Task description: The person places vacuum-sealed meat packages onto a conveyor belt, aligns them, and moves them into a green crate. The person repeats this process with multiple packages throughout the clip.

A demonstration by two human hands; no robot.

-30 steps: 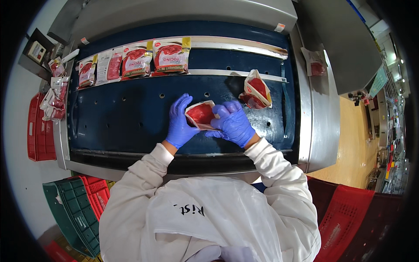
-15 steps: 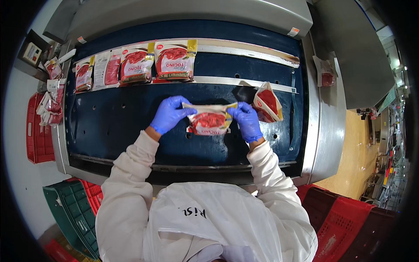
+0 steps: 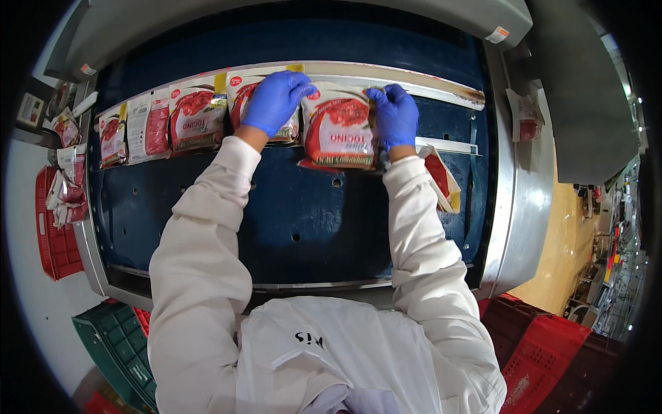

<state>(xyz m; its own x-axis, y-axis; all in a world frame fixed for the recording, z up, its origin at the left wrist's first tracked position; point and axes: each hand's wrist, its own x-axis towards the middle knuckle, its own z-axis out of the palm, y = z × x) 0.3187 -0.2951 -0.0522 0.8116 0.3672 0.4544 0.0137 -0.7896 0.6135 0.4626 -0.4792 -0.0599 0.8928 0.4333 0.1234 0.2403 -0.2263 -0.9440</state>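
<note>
A plastic pouch of red meat (image 3: 339, 131) hangs between my two blue-gloved hands at the metal bar. My left hand (image 3: 274, 103) pinches its upper left corner, partly covering the pouch (image 3: 284, 126) beside it. At the upper right corner, my right hand (image 3: 396, 116) is closed on the edge. Several like pouches stand in a row to the left, among them a red-fronted pouch (image 3: 198, 114) and one turned with its pale printed side (image 3: 147, 124) up. Another pouch (image 3: 440, 178) lies tilted on the blue surface, partly behind my right forearm.
The dark blue machine bed (image 3: 296, 207) carries a long metal seal bar (image 3: 441, 91). More pouches (image 3: 67, 186) lie on the left ledge and one pouch (image 3: 525, 117) on the right ledge. Red crates (image 3: 58, 234) and a green crate (image 3: 114, 345) stand around the machine.
Both hands have carried the pouch forward, away from my body, up to the metal bar at the right end of the row. The view has shifted slightly.
</note>
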